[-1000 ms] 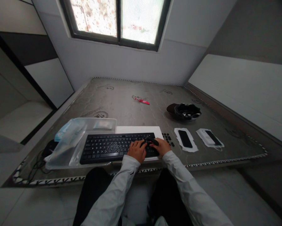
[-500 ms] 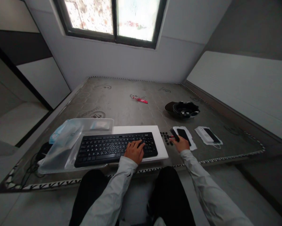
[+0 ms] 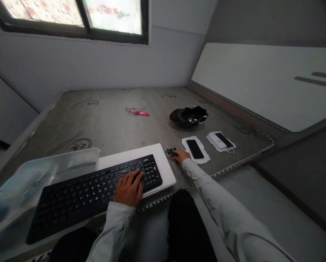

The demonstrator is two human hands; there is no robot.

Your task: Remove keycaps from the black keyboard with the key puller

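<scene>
A black keyboard [image 3: 78, 193] lies slanted across a white box [image 3: 163, 163] and a clear plastic case. My left hand [image 3: 128, 189] rests on it near the number pad, fingers stretched over the keys. Something dark shows between its fingers, but I cannot tell whether it is a loose piece or the keyboard. Just right of the box, my right hand [image 3: 182, 155] is closed on a slim dark tool [image 3: 171, 152], low over the mattress. Small black keycaps [image 3: 174, 149] lie by its fingers, and the hand partly hides them.
On the right, a black phone [image 3: 194, 148] lies on white paper, and a white device with a dark panel [image 3: 220, 140] lies beyond it. A dark cap [image 3: 189, 115] and a red wrapper [image 3: 139, 112] sit farther back. The clear plastic case [image 3: 67, 160] is at left.
The view has swung right, so everything appears farther left. My right hand has lowered the dark tool, which stood raised before, toward the keycaps. My left hand stays on the keyboard.
</scene>
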